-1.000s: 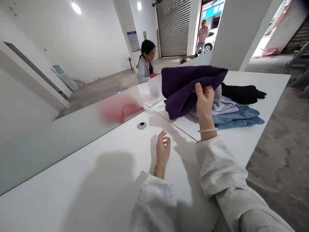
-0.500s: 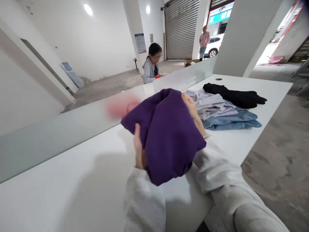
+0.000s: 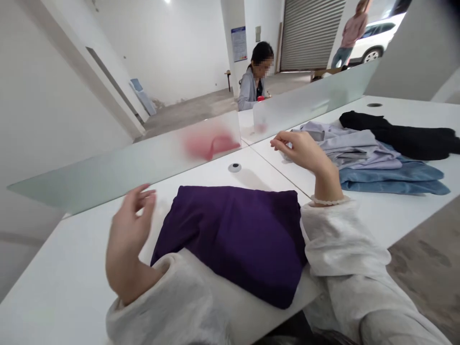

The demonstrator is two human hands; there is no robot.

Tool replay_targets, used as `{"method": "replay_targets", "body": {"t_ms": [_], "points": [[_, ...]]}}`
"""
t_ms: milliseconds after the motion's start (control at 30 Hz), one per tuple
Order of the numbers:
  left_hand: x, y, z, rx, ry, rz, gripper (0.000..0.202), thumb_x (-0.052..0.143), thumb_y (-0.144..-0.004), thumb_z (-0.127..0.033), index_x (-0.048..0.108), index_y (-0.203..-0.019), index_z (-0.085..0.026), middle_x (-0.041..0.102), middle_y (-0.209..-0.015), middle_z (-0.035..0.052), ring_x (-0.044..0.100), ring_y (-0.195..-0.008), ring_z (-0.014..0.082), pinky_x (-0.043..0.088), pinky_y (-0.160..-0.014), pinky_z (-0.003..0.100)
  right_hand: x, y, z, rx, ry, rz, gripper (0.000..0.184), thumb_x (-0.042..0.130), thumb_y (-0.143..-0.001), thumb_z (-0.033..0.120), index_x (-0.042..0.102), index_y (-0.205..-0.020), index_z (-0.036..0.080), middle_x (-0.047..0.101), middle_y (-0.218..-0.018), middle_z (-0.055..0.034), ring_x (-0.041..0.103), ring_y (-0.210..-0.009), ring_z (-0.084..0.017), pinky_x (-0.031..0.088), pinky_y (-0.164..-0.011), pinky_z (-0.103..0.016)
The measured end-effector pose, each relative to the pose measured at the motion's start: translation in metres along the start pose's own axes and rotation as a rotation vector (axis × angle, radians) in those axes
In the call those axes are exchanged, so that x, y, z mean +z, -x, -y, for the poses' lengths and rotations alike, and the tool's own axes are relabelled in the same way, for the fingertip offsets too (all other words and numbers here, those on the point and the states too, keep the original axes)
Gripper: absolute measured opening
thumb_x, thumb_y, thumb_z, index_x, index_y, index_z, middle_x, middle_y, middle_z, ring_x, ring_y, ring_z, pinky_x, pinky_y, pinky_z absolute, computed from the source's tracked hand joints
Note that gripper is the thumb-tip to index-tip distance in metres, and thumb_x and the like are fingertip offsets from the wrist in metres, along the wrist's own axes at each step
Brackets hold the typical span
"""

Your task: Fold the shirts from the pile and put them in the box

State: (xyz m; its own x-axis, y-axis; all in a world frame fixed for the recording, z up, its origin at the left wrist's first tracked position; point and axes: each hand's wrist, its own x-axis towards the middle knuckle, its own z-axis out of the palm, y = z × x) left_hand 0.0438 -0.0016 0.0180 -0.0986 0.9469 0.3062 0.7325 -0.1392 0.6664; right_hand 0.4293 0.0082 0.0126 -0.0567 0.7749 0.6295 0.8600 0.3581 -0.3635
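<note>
Purple garment point(image 3: 230, 235), folded into a roughly four-sided heap, on the near part of the white table point(image 3: 82, 282); its lowest corner lies close to the front edge. From my remote seat I see my left hand point(image 3: 127, 235) raised beside its left side, fingers loosely curled, thumb apart from them, gripping nothing. My right hand point(image 3: 304, 151) hangs past the far right corner, fingers slack and bent, pinching nothing that I can see. The left sleeve point(image 3: 172, 306) covers part of the garment's near left side. To the right: a pale lilac garment point(image 3: 350, 148) partly over blue jeans point(image 3: 402, 177), with a black garment point(image 3: 413, 139) behind. Step in hand, as I judge it: garment laid down, handling of its layers not yet begun. The next move would call for both hands at its edges, finding the top layer without dragging the cloth.
</note>
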Motion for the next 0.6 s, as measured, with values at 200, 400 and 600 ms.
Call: {"method": "replay_targets", "body": {"t_ms": [200,400,600], "points": [[0.044,0.061,-0.029,0.57,-0.341,0.7,0.025,0.053,-0.088,-0.044,0.064,-0.103,-0.028,0.07,-0.1,0.0014,0.064,-0.092,0.022,0.047,-0.082,0.033,-0.018,0.014,0.026,-0.128,0.029,-0.054,0.025,0.048,-0.093,0.033,0.064,-0.082,0.018,0.063,-0.071,-0.0016,0.049,-0.059,-0.013,0.033,-0.062,-0.027],[0.128,0.131,0.014,0.651,-0.435,0.746,0.03,0.047,-0.092,-0.043,0.059,-0.082,-0.018,0.066,-0.08,0.0085,0.063,-0.073,0.0215,0.047,-0.063,0.03,-0.04,0.039,0.065,-0.242,0.065,-0.183,0.025,0.046,-0.095,0.035,0.062,-0.082,0.023,0.059,-0.068,-0.0019,0.049,-0.06,-0.015,0.033,-0.06,-0.029],[0.059,0.06,-0.015,0.303,-0.037,0.329,0.038,0.041,-0.09,-0.042,0.061,-0.074,-0.013,0.067,-0.068,0.0,0.067,-0.069,0.0162,0.051,-0.062,0.025,-0.051,0.077,0.102,-0.323,-0.056,-0.188,0.019,0.049,-0.093,0.031,0.063,-0.083,0.024,0.063,-0.072,-0.0016,0.056,-0.065,-0.016,0.04,-0.063,-0.029]]}}
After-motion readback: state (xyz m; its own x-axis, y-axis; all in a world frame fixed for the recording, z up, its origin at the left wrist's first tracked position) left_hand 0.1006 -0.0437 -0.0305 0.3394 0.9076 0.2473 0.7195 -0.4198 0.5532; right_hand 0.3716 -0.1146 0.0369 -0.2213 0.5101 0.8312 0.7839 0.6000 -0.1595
